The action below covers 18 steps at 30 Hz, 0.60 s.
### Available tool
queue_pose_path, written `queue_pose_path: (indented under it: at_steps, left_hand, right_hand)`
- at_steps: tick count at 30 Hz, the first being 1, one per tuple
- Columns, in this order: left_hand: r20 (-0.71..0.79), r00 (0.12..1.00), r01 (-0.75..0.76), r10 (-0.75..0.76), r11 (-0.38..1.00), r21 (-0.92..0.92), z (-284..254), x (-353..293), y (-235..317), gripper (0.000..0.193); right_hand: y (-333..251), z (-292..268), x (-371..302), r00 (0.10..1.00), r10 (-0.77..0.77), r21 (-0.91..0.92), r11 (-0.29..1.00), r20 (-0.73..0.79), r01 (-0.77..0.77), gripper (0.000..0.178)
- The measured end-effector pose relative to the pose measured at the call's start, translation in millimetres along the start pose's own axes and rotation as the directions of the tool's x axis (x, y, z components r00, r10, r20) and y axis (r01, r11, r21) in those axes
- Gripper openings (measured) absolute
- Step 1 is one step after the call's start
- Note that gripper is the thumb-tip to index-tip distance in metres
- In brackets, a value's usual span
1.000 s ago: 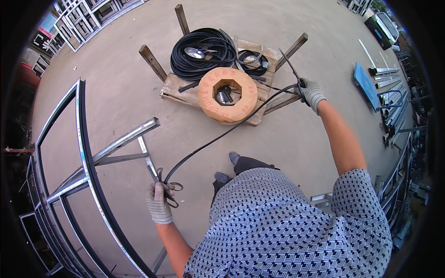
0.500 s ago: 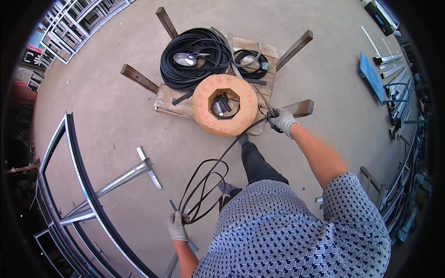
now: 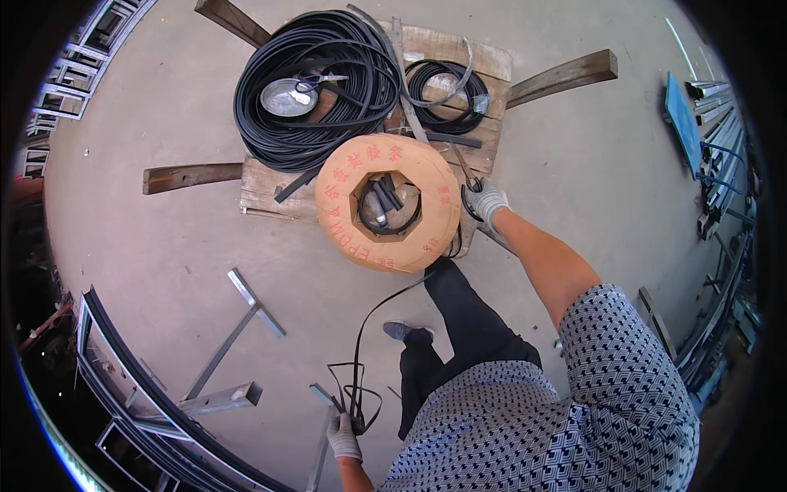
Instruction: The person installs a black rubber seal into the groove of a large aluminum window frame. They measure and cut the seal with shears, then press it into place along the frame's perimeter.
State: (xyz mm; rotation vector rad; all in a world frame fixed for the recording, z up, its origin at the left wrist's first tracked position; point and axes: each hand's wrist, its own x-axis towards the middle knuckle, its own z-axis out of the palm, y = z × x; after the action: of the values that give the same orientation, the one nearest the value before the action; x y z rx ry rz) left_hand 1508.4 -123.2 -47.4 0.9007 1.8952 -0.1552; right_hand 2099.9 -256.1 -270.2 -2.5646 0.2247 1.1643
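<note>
Left grip [image 3: 344,437] around thin black strip [image 3: 356,384]

Pale grey gloves cover the left hand [image 3: 345,438] and right hand [image 3: 489,202] of a worker in a whitish shirt [image 3: 533,426] with a repeating dark geometric print and black trousers [image 3: 479,320]. A black strip [image 3: 357,365] matches the black large coil [image 3: 256,102] on a weathered brown wooden table [image 3: 492,61]. Red print marks the orange-tan cardboard reel [image 3: 438,209]. The floor [image 3: 164,234] is dusty grey, the flatbed trolley [image 3: 682,123] bright blue.
</note>
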Motion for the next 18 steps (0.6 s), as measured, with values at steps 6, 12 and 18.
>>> queue_pose_path:
  at_steps: [6, 12, 18]
  left_hand:
    - [0.072, 0.994, 0.075, -0.087, 0.984, 0.161, 45.0, 35.2, 46.8, 0.021]
    - [0.053, 0.982, 0.170, -0.180, 0.975, 0.145, 63.6, 36.8, 39.5, 0.023]
    - [0.090, 0.965, 0.230, -0.247, 0.959, 0.165, 72.2, 46.7, 31.1, 0.024]
  right_hand:
    - [-4.2, 32.4, 125.7, 0.990, -0.013, -0.011, 1.000, -0.139, 0.011, 0.049]
    - [-41.1, 89.6, 214.6, 0.972, -0.079, 0.038, 0.995, -0.221, 0.090, 0.047]
    - [-57.2, 111.7, 269.5, 0.988, -0.064, -0.079, 0.995, -0.139, 0.054, 0.052]
